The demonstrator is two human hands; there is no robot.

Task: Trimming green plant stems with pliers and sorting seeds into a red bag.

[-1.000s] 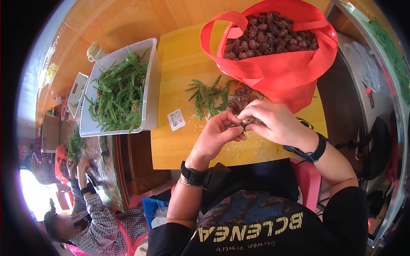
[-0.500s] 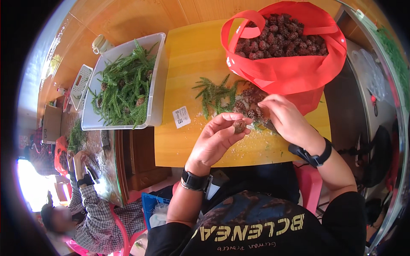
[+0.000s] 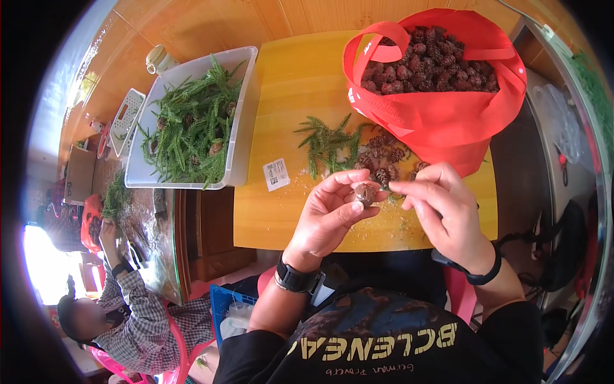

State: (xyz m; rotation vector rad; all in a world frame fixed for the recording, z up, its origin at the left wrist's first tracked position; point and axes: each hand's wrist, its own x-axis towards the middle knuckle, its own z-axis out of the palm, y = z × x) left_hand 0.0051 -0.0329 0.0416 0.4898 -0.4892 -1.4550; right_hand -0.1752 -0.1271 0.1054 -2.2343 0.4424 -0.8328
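Observation:
A small brown pine cone [image 3: 364, 194] is pinched between the thumb and fingers of my left hand [image 3: 326, 214], above the near part of the table. My right hand [image 3: 446, 216] hovers close on its right, index finger stretched toward the cone and thumb apart from it; I see nothing held in it. Just beyond my fingers lies a loose pile of dark pine cones [image 3: 378, 152]. Left of that pile, green fir sprigs [image 3: 324, 144] rest on the yellow table [image 3: 281, 83].
A red bag [image 3: 441, 115] full of pine cones stands at the far right. At the left is a clear plastic bin [image 3: 238, 137] of green sprigs and some cones. A white label [image 3: 276, 175] and pale crumbs dot the table. Another person [image 3: 144, 320] works at lower left.
My right hand has drawn back from the cone pile toward me, nearer the cone in my left hand. The left hand still grips its cone, now turned a little. The view has shifted slightly.

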